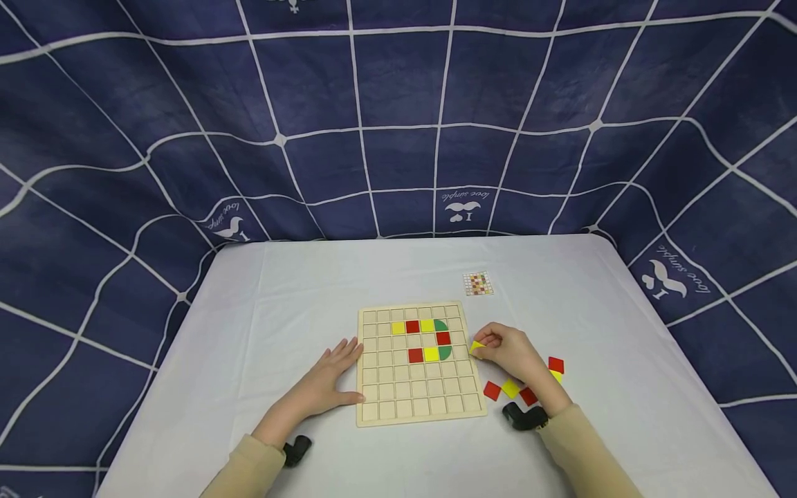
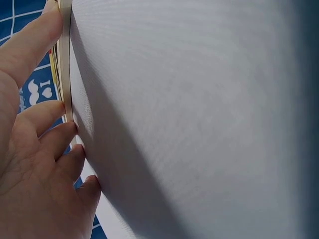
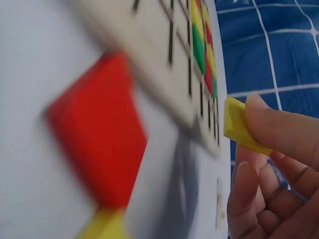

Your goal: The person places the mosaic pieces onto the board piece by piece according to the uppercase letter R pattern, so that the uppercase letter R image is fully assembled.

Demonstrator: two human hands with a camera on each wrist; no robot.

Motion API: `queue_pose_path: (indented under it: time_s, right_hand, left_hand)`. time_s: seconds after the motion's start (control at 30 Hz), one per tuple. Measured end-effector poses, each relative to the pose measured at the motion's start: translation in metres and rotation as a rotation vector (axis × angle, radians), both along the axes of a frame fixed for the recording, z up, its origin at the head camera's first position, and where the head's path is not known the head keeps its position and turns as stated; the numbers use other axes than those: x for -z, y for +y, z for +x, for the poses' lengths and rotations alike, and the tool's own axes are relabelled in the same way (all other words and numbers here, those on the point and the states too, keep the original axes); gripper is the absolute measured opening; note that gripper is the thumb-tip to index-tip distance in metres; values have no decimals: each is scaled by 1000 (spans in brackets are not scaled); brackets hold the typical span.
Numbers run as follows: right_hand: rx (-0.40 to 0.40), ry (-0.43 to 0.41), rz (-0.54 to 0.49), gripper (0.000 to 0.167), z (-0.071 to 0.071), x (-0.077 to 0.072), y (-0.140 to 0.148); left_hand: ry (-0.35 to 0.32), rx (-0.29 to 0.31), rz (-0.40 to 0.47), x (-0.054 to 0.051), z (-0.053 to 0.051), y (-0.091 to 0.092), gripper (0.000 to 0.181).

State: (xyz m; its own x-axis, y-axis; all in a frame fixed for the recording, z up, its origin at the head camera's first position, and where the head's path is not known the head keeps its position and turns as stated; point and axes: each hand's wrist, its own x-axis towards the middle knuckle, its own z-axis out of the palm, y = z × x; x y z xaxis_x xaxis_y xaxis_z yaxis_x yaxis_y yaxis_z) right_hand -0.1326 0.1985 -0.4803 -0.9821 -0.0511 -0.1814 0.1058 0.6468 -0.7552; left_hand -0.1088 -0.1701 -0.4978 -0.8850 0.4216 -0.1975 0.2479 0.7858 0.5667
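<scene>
The right hand [image 1: 510, 351] pinches a yellow piece [image 1: 476, 346], apparently square, beside the gridded board [image 1: 387, 391] that the left hand [image 1: 320, 386] touches.

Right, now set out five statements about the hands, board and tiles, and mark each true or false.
1. The right hand pinches a yellow tile. True.
2. The left hand is clear of the board. False: it touches the board's left edge.
3. Both green pieces on the board are square. False: each has a curved edge.
4. A small patterned card lies just past the board's far right corner. True.
5. The loose tiles lie left of the board. False: they lie to its right.
</scene>
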Motion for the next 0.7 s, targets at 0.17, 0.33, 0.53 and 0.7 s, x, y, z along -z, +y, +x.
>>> queue_pose_path:
  time_s: [0.17, 0.33, 0.53, 0.7]
  right_hand:
    - [-28, 21, -62, 19, -8, -1, -23]
    - [-67, 37, -114, 17, -13, -3, -49]
    - [-91, 56, -172, 15, -17, -2, -79]
    - [-170, 50, -176, 14, -17, 2, -100]
  left_hand:
    - [0, 4, 4, 0, 0, 0, 95]
    - [0, 9, 3, 0, 0, 0, 95]
    - [-5, 4, 5, -1, 0, 0, 95]
    - [-8, 5, 9, -1, 0, -1, 94]
